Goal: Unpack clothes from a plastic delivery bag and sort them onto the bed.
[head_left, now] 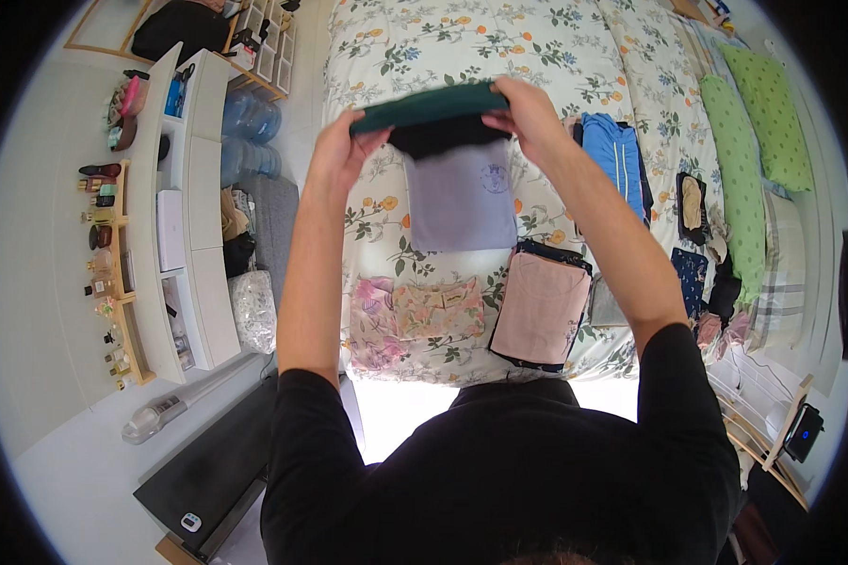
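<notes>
A dark green folded garment point(434, 106) is stretched between my two hands, lifted over the bed. My left hand point(350, 148) grips its left end and my right hand point(526, 116) its right end. Just below it shows black cloth point(449, 138); I cannot tell whether that belongs to the same garment. Underneath, a folded lavender shirt point(463, 201) with a printed emblem lies on the floral bedspread point(431, 53). Nearer me are a folded pale pink top point(544, 304) on a stack, a flowered garment point(439, 307) and a pink leaf-patterned garment point(376, 321).
A blue hooded jacket point(611, 159) lies on other clothes at the right, beyond my forearm. Small folded items, including a dark navy one point(689, 279), lie near the green pillows point(735, 183). Left of the bed stand water jugs point(251, 138) and a white cabinet point(208, 191).
</notes>
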`<state>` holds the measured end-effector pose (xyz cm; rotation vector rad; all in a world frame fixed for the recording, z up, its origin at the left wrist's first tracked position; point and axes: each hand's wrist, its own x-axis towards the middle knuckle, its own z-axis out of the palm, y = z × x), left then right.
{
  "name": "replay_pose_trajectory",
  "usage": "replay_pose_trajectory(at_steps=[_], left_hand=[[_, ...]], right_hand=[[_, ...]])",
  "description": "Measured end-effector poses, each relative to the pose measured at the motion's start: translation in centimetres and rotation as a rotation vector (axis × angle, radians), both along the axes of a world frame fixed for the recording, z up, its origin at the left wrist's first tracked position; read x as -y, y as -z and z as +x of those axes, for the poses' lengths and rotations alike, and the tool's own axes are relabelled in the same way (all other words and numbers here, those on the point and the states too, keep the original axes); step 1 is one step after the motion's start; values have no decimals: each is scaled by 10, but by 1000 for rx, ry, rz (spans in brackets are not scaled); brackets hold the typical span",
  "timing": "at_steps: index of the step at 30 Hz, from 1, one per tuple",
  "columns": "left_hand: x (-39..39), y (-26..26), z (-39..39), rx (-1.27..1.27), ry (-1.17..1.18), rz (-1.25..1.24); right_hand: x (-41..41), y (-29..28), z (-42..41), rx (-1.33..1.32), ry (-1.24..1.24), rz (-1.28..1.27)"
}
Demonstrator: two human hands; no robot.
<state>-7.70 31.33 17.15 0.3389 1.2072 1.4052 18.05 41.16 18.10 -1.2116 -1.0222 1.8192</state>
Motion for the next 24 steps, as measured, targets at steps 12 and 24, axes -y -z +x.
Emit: replay_pose_trajectory(at_steps=[12, 24], left_hand=[[17, 190, 18, -225, 24, -353], [132, 264, 89, -93, -22, -603]], right_hand=[[-1, 197, 52, 522, -20, 60], [290, 232, 220, 957, 91, 7]])
